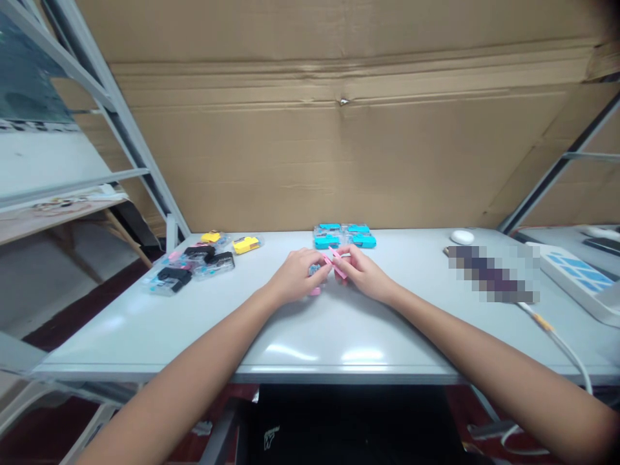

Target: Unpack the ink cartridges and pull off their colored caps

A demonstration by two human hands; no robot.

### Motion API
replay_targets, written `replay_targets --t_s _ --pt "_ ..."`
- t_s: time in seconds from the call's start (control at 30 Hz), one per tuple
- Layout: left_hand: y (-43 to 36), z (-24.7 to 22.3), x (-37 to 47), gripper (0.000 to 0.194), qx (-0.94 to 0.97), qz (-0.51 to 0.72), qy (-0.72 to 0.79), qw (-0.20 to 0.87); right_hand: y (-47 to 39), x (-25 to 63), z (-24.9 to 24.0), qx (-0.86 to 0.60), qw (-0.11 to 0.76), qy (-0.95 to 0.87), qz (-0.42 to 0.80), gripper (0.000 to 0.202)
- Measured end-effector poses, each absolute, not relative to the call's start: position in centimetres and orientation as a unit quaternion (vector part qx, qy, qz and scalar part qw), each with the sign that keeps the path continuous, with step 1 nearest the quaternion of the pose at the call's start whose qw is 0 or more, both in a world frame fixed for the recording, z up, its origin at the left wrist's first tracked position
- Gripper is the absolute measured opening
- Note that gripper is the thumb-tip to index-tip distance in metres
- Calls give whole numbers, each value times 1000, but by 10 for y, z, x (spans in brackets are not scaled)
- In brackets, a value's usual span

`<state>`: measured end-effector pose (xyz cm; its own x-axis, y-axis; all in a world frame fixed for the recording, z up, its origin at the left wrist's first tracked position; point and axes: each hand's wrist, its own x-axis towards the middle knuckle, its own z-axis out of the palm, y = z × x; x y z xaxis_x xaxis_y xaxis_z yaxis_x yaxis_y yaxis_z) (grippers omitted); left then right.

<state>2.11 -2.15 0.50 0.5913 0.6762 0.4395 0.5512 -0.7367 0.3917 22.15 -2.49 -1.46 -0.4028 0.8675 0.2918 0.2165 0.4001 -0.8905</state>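
My left hand [296, 274] is closed around a small clear plastic item with pink parts [315, 291], mostly hidden by the fingers. My right hand [362, 274] pinches a thin pink plastic piece [340, 272]. Both hands meet fingertip to fingertip just over the middle of the table [339, 329], and pink also shows between them. Behind them stand several clear items with bright blue tops [364, 241], set close together. On the left lie similar clear items with black tops [175, 278] and two with yellow tops [247, 245].
At the right are a white rounded object [462, 237], a blurred-out object [489, 274] with a white cable [564, 342], and a white power strip [578, 278]. A cardboard wall [339, 161] rises behind the table. Grey metal posts [128, 135] flank it.
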Motion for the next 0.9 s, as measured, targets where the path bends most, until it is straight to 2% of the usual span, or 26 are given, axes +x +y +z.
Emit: replay_targets --t_s 0.33,0.53,0.9 --pt "-29 8 25 31 868 284 376 160 -27 221 -15 -351 389 -758 388 29" --pt "-28 3 29 26 878 258 394 88 -27 220 -19 -347 375 -766 390 28" --pt "-22 -5 33 16 881 226 412 49 -24 218 -22 -354 384 -770 366 24"
